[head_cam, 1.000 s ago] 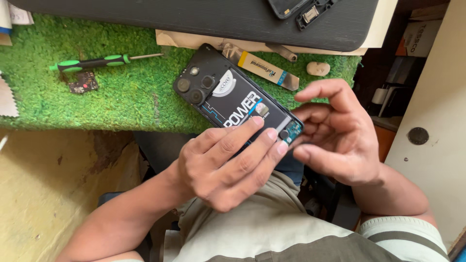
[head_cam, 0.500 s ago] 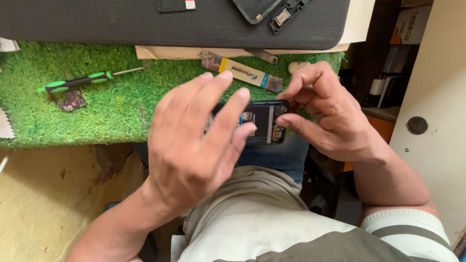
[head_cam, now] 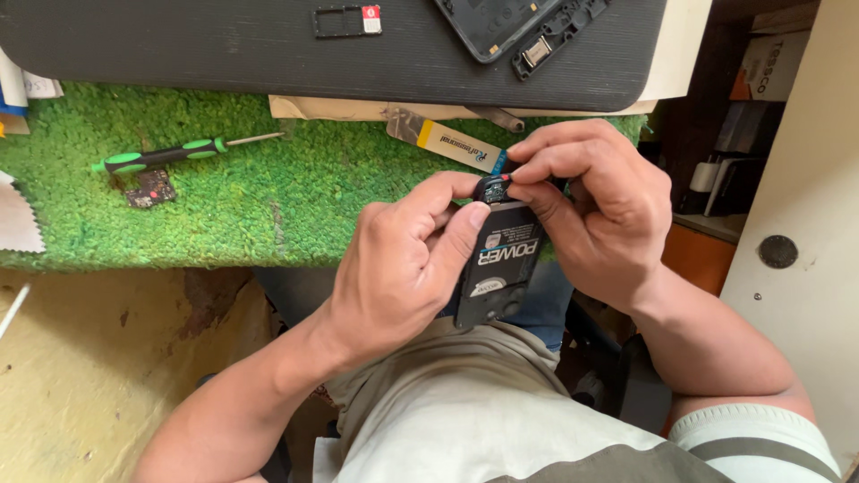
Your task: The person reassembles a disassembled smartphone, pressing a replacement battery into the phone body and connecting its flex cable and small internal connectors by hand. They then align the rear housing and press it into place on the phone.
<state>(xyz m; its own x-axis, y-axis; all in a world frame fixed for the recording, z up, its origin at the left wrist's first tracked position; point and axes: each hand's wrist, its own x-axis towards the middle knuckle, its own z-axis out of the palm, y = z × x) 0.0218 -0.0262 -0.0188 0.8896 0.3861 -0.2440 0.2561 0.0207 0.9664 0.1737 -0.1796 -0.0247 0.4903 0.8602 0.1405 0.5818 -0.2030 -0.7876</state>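
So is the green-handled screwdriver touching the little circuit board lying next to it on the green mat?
Apart. The head view shows the screwdriver lying above the small circuit board, with green mat visible between them.

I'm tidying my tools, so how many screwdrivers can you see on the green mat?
1. The green-and-black-handled screwdriver lies on the green turf mat, left of both hands, beside a small circuit board. Others may be hidden behind the hands.
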